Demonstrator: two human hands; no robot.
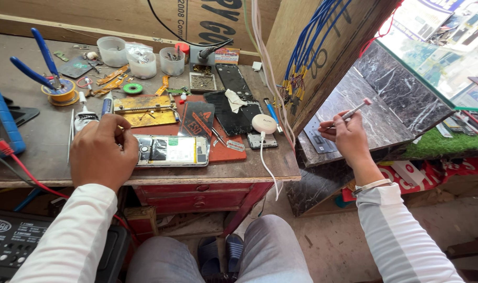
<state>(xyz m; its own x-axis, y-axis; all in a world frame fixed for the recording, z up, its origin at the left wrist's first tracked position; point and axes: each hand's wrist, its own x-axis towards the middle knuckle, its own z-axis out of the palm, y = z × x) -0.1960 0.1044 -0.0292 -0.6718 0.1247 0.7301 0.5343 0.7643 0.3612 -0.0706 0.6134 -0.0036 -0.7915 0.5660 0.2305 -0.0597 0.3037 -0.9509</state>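
At a cluttered repair bench (50,157), the left hand (103,152) presses down on the end of an opened smartphone (172,151), its back cover already off and internals exposed. The right hand (349,137), well apart, pinches a small brush (354,110) over the marble side shelf (385,120); reassembly remains.

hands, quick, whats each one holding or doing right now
Left hand: closed over the end of the opened phone on the workbench, gripping it.
Right hand: closed on a thin pen-like tool, held up over the marble shelf.
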